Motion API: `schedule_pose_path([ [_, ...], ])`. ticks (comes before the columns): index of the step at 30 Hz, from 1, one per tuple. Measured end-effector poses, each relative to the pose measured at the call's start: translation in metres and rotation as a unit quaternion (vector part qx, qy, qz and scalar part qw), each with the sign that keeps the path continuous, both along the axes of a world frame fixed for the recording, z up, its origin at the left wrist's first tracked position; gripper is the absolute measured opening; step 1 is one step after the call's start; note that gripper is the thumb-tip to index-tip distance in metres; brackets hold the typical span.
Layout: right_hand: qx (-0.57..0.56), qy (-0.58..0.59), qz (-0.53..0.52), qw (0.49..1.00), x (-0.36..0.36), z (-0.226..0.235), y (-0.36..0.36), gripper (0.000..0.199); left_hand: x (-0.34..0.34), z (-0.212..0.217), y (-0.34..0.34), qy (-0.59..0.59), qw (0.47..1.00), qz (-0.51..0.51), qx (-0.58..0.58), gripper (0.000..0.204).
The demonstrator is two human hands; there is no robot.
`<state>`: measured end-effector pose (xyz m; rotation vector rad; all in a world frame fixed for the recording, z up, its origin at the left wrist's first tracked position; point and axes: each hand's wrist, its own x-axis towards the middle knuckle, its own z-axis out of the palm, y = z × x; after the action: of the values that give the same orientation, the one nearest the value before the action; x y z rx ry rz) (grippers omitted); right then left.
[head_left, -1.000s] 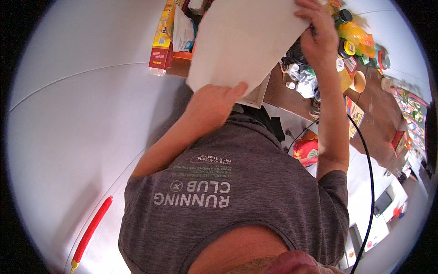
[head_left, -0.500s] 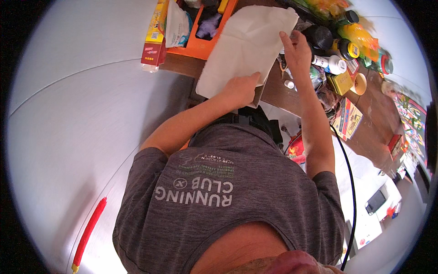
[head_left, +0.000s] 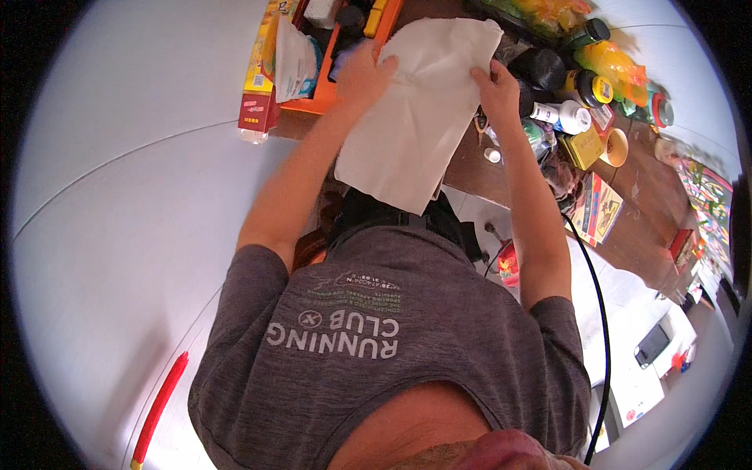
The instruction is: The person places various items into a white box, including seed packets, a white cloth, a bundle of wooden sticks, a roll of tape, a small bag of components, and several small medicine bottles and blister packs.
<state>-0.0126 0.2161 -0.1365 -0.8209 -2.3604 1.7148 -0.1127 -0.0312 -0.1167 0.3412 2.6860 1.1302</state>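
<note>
A white sheet of cloth (head_left: 419,117) with a creased upper part lies across the table's near edge, its lower end hanging over my lap. My right hand (head_left: 499,90) pinches its right edge near the far corner, thumb against the fingers. At the sheet's left edge is my left hand (head_left: 363,77), its thumb over the cloth. Motion smears the other fingers, so their grip cannot be made out. Just beyond them stands an orange tray (head_left: 319,102).
Left of the tray is a yellow and red box (head_left: 257,102). A small white cap (head_left: 492,155), a white bottle (head_left: 576,117), a yellow tin (head_left: 582,149) and dark jars crowd the table's right side. A black cable (head_left: 601,313) runs past my right arm.
My left hand has moved up and away from the sheet's lower part to its upper left edge. The sheet has shifted toward me, its near end lower. The right hand stays at the right edge.
</note>
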Motion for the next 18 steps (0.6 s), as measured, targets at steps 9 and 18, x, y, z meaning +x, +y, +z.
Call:
schedule_pose_path([
  [9,-0.144,0.099,0.059,0.983,0.011,0.053,-0.016,0.021,-0.058,0.02,-0.005,-0.292,0.947,-0.135,-0.002,0.07],
  [18,-0.238,0.161,0.081,0.954,0.019,0.124,-0.015,0.022,-0.04,0.061,-0.016,-0.318,0.903,-0.141,0.255,0.054],
])
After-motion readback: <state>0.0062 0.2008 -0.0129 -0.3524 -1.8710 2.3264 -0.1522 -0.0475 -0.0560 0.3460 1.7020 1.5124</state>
